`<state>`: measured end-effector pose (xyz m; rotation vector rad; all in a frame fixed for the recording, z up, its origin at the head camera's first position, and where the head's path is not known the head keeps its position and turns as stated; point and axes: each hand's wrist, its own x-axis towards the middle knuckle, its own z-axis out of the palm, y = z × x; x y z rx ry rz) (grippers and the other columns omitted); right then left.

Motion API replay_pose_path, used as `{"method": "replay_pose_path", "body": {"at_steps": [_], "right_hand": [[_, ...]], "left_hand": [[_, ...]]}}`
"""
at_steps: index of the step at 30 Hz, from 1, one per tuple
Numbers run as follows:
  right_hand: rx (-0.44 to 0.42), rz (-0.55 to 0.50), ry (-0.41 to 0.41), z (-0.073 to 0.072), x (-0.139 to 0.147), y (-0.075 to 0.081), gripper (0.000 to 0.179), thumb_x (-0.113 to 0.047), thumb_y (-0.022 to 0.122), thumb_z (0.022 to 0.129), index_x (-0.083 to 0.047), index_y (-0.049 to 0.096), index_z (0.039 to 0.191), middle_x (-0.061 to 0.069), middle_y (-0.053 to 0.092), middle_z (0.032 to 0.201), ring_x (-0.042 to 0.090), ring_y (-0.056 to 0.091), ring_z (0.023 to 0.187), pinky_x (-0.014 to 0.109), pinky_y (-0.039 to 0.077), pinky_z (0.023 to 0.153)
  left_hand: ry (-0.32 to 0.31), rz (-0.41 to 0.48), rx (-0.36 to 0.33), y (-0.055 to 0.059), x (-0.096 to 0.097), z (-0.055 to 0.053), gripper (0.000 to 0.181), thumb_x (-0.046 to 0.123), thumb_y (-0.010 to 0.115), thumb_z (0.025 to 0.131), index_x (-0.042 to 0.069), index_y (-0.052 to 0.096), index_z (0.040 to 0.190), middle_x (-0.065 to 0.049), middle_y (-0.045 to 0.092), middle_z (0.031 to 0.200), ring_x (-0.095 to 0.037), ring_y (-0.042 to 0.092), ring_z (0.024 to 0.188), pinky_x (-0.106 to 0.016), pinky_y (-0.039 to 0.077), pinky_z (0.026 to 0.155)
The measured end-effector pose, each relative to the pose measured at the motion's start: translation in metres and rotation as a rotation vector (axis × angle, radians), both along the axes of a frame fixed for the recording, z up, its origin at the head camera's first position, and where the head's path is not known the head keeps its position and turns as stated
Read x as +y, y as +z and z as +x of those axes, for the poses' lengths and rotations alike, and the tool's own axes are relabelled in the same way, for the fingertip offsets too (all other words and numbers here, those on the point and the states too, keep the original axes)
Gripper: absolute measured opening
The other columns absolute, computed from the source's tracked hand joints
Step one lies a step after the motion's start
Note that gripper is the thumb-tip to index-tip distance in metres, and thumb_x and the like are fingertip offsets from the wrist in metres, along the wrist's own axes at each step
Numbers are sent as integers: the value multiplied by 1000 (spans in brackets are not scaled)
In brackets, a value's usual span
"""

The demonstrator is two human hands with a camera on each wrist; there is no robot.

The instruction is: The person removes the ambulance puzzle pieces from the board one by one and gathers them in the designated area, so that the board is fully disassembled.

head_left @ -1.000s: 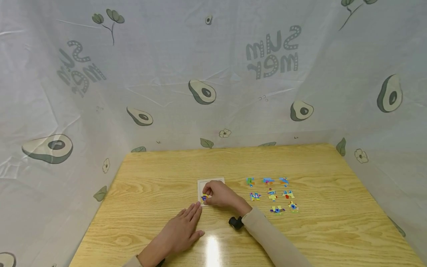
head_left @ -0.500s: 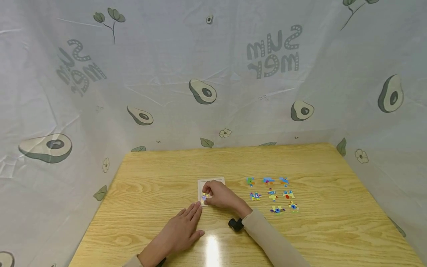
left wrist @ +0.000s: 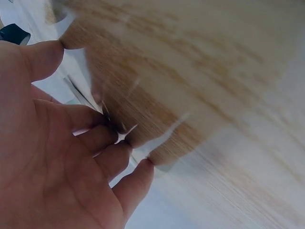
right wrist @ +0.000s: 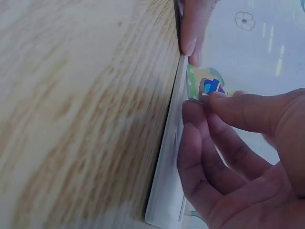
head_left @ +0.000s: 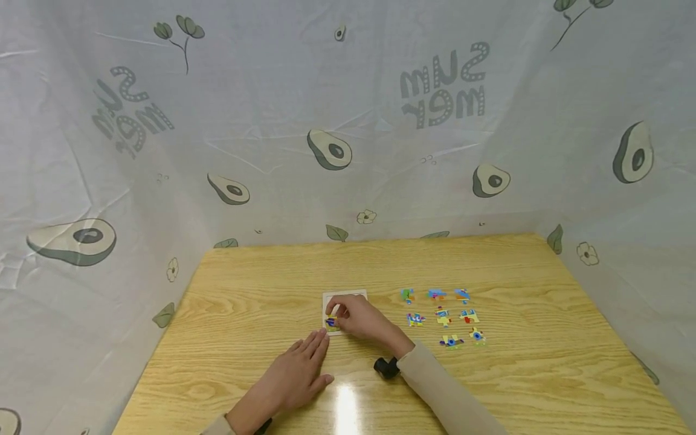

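A small square puzzle tray [head_left: 326, 299] with a pale rim lies mid-table, partly hidden by my right hand [head_left: 365, 319]. That hand pinches a jigsaw puzzle piece [head_left: 330, 322] between thumb and fingers over the tray's near left corner. In the right wrist view, the colourful piece [right wrist: 213, 86] is tilted up along the tray rim [right wrist: 167, 202], showing green, blue and purple print. My left hand [head_left: 296, 376] rests on the table with straight fingers, its fingertips at the tray's near left corner. In the left wrist view, the left hand's fingertips [left wrist: 136, 183] touch the wood.
Several loose puzzle pieces [head_left: 443, 317] lie spread in rough rows right of the tray. A black wrist camera [head_left: 386, 367] sits by the right wrist. Wood-grained table [head_left: 244, 290] surrounds everything, and a printed curtain [head_left: 272, 121] encloses its back and sides.
My right fingers have shifted slightly left with the puzzle piece, which has tilted and sits closer to the tray's left edge. My left hand has stayed put.
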<state>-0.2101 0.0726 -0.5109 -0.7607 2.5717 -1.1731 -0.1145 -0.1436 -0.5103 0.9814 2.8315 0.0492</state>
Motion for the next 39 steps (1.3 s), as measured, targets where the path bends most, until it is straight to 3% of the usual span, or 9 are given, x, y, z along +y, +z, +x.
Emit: {"method": "replay_pose_path", "body": {"at_steps": [7,15,23,29,39], "right_hand": [[-15,-66,-67,5,11,12,20,-7,71,99,-14,77,117,1,77,99,11,70,90,32,61,83],[-50,-151,-121,13,42,31,8,-13,77,96,-11,82,101,3,80,94,13,75,84,24,61,74],[-79,-204,-146,21,85,43,12,-14,74,98,-7,82,103,10,81,92,40,76,87,46,64,71],[-82,-183,-169,32,122,44,15,-15,73,99,-4,81,105,12,81,93,35,77,84,45,65,72],[-156,-157,-192,51,163,32,12,-11,73,98,-1,80,103,13,80,93,31,79,83,37,66,71]], "left_hand": [[2,19,-19,-2,-1,-3,73,50,48,109,2,37,163,-14,36,171,-30,40,157,-51,43,123],[3,9,-35,-3,0,-1,73,51,48,109,2,38,162,-14,37,171,-30,40,158,-51,43,123],[5,4,-38,-1,-1,-2,73,51,46,110,2,36,163,-15,34,172,-30,37,159,-51,42,124],[4,4,-57,-2,-2,-3,73,52,45,110,4,34,164,-14,30,173,-30,35,160,-51,40,125],[3,0,-50,-4,-3,-4,74,53,44,110,4,33,165,-13,31,173,-29,35,160,-50,41,125]]}}
